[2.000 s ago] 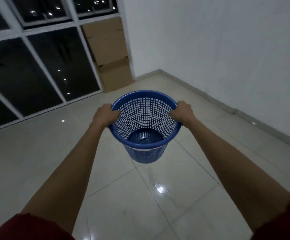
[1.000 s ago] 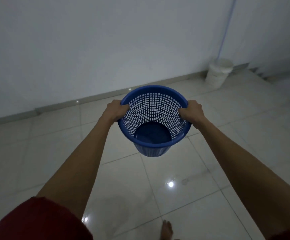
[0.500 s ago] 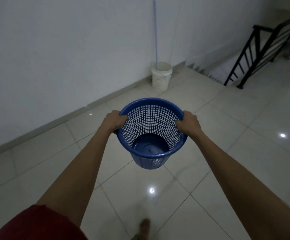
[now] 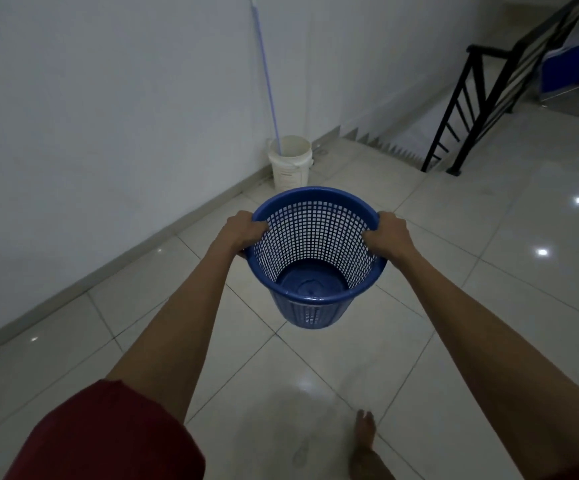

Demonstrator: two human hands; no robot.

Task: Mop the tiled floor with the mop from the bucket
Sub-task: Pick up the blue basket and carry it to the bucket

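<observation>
The pale tiled floor (image 4: 489, 271) spreads out from the white bucket (image 4: 291, 168) in every direction, glossy, with small light reflections to the right of the bucket. The white wall (image 4: 108, 98) rises directly behind the bucket, which stands on the floor against the wall's base. To the right of the bucket, well apart from it, a black stair railing (image 4: 482, 98) slants upward where steps lead away.

Nearer the camera than the bucket, a blue mesh basket (image 4: 315, 237) is held up off the floor, upright, with nothing visible inside. The mop handle (image 4: 266, 74), thin and light blue, stands in the bucket and leans back against the wall; the mop head is hidden inside.

The left hand (image 4: 243, 232) grips the basket's left rim, fingers curled over the edge. The right hand (image 4: 388, 233) grips the right rim in the same way. A red sleeve (image 4: 108, 434) covers the left upper arm. Far on the near side of the bucket, a bare foot (image 4: 366, 434) rests on the tiles.
</observation>
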